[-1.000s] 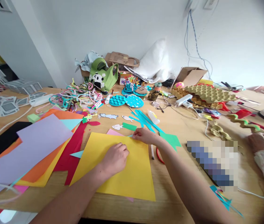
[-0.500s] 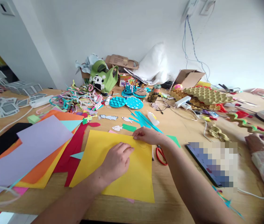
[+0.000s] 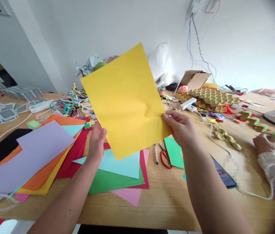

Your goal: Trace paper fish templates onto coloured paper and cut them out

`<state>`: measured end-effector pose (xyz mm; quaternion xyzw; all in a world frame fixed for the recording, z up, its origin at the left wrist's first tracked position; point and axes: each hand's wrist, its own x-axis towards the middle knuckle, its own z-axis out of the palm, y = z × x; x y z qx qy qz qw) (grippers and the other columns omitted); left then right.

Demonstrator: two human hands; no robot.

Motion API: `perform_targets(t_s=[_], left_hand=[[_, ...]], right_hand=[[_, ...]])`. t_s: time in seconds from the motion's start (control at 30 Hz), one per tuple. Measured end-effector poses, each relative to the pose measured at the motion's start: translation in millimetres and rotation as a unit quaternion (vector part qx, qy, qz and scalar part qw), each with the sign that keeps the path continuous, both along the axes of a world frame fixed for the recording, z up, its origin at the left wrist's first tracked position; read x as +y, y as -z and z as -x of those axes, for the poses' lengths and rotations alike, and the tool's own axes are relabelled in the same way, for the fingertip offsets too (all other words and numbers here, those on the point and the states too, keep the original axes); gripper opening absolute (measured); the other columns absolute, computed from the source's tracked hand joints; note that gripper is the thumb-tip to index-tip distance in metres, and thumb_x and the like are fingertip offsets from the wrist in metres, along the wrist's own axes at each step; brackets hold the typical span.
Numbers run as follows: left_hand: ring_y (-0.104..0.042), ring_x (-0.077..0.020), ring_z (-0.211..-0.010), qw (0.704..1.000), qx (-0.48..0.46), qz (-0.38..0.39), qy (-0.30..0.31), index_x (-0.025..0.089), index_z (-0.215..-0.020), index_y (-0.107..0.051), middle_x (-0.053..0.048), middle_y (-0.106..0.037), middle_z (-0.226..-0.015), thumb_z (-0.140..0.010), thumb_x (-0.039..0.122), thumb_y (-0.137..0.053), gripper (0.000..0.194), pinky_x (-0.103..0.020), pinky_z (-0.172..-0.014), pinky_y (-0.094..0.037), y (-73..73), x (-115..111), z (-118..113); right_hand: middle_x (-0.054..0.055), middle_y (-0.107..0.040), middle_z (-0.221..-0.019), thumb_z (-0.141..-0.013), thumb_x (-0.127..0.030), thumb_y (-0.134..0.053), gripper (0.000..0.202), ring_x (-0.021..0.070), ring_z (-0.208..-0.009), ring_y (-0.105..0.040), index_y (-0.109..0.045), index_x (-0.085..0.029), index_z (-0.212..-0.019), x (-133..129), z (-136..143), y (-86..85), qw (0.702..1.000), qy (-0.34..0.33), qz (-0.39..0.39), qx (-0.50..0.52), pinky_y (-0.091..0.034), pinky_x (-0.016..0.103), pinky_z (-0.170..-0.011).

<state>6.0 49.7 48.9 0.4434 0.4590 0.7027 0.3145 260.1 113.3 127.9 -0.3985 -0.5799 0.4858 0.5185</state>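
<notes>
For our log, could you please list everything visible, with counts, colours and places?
Rectangular paper sheet: one, yellow, centre
Loose paper sheets: several, multicoloured, below it
Layered paper pile: one, multicoloured, left
Rectangular device: one, black, far left
Tangled craft strands: many, multicoloured, back left
Metal scissors: one, red-handled, centre right
Slim pen: one, white, beside scissors
Moulded egg trays: several, beige, brown, back right
Small clutter: many, mixed, throughout
Wooden table: one, tan, underneath
Co-worker's hands: two, bare, far right
Left hand: one, bare, near sheet's left edge
Right hand: one, bare, gripping sheet's right edge
</notes>
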Motion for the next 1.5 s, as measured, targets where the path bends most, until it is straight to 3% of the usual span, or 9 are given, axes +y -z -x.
perform_targets(t_s=[0.1, 0.3, 0.4, 0.47, 0.53, 1.0, 1.17, 1.37, 1.5], left_hand=[[-0.049, -0.0302, -0.127, 0.978, -0.158, 0.048, 0.131, 0.02, -0.128, -0.054, -0.011, -0.057, -0.132, -0.084, 0.057, -0.053, 0.057, -0.046, -0.106, -0.04, 0.8, 2, 0], [-0.059, -0.0303, -0.115, 0.955, -0.249, 0.098, 0.131, 0.02, -0.12, -0.06, -0.009, -0.065, -0.122, -0.071, 0.03, -0.076, 0.053, -0.046, -0.097, -0.048, -1.8, 1, 6], [-0.061, -0.0306, -0.112, 0.959, -0.246, 0.09, 0.108, 0.019, -0.115, -0.064, -0.01, -0.067, -0.119, -0.069, 0.03, -0.079, 0.049, -0.044, -0.095, -0.05, -3.9, 4, 12], [-0.062, -0.0305, -0.11, 0.961, -0.242, 0.085, 0.099, 0.02, -0.113, -0.065, -0.009, -0.068, -0.117, -0.068, 0.03, -0.079, 0.048, -0.043, -0.093, -0.052, -3.7, 5, 16], [-0.063, -0.0301, -0.109, 0.963, -0.238, 0.079, 0.101, 0.022, -0.112, -0.065, -0.008, -0.068, -0.116, -0.068, 0.03, -0.079, 0.047, -0.041, -0.09, -0.053, -2.6, 6, 18], [-0.064, -0.0298, -0.104, 0.954, -0.259, 0.111, 0.099, 0.021, -0.103, -0.069, -0.007, -0.07, -0.112, -0.064, 0.026, -0.08, 0.041, -0.039, -0.087, -0.055, 2.7, 7, 18], [-0.064, -0.0312, -0.104, 0.954, -0.256, 0.119, 0.101, 0.018, -0.107, -0.067, -0.008, -0.069, -0.113, -0.064, 0.025, -0.08, 0.045, -0.042, -0.088, -0.055, 3.5, 7, 19], [-0.063, -0.0334, -0.107, 0.941, -0.274, 0.155, 0.125, 0.018, -0.116, -0.062, -0.012, -0.065, -0.121, -0.068, 0.026, -0.076, 0.05, -0.048, -0.088, -0.054, 6.4, 8, 23], [-0.062, -0.0332, -0.11, 0.938, -0.281, 0.16, 0.126, 0.018, -0.118, -0.061, -0.012, -0.064, -0.123, -0.069, 0.026, -0.075, 0.051, -0.048, -0.09, -0.052, 6.2, 9, 23]], right_hand=[[0.001, -0.071, -0.077, -0.073, -0.044, -0.071, 0.025, 0.02, -0.072, -0.068, -0.066, -0.023, -0.085, -3, 13, 16.3, 0.999, -0.001, 0.034, 0.016, -0.054, 0.032, -0.065], [0.006, -0.07, -0.09, -0.087, -0.048, -0.051, 0.036, 0.0194, -0.078, -0.067, -0.062, -0.02, -0.106, -11, 2, 47.9, 0.986, -0.008, 0.024, -0.165, -0.051, 0.032, -0.068], [0.006, -0.068, -0.078, -0.087, -0.036, -0.05, 0.022, 0.019, -0.072, -0.063, -0.064, -0.019, -0.09, -15, -25, 63.4, 0.89, 0.079, -0.002, -0.449, -0.042, 0.029, -0.064], [0.007, -0.067, -0.075, -0.086, -0.027, -0.052, 0.016, 0.0201, -0.073, -0.062, -0.063, -0.018, -0.078, -21, -40, 75.1, 0.795, 0.055, 0.022, -0.604, -0.037, 0.028, -0.062], [0.009, -0.068, -0.083, -0.085, -0.022, -0.053, 0.014, 0.0209, -0.078, -0.062, -0.064, -0.017, -0.077, -26, -49, 86.2, 0.749, 0.028, 0.042, -0.661, -0.035, 0.028, -0.063], [0.017, -0.068, -0.092, -0.089, -0.035, -0.051, 0.027, 0.0268, -0.088, -0.064, -0.065, -0.012, -0.088, -39, -59, 95.0, 0.666, 0.036, 0.064, -0.742, -0.035, 0.03, -0.063], [0.014, -0.067, -0.067, -0.083, -0.031, -0.049, 0.029, 0.0215, -0.064, -0.061, -0.064, -0.015, -0.064, -40, -51, 87.4, 0.697, 0.046, 0.075, -0.712, -0.029, 0.029, -0.052], [0.002, -0.058, -0.051, -0.073, -0.033, -0.056, 0.02, 0.0113, -0.047, -0.046, -0.063, -0.016, -0.063, -43, -65, 87.7, 0.877, 0.022, 0.175, -0.446, -0.028, 0.024, -0.046], [0.003, -0.064, -0.066, -0.076, -0.044, -0.059, 0.029, 0.0087, -0.046, -0.043, -0.062, -0.016, -0.078, -48, -74, 85.8, 0.953, -0.017, 0.2, -0.226, -0.028, 0.022, -0.044]])
